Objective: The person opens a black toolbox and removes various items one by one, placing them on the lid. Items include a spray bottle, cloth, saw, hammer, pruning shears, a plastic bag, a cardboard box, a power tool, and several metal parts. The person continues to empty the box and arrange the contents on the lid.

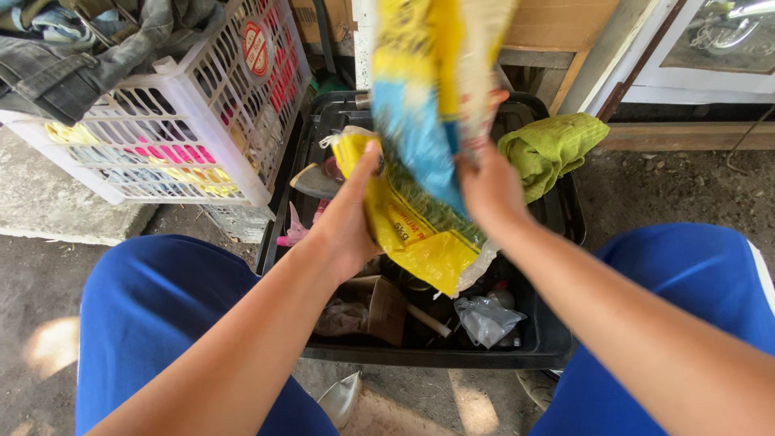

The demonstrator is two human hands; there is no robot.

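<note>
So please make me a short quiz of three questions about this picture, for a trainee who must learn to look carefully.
1. True or false: both hands grip the yellow and blue woven sack.
2. Which thing lies on the far right edge of the black bin? A) a red bucket B) a green cloth C) a glass jar
3. What stands to the left of the bin, and what does it hold?

Key
1. True: the left hand and the right hand both hold the sack above the bin.
2. B
3. A white plastic basket, with clothes inside and grey denim on top.
</note>
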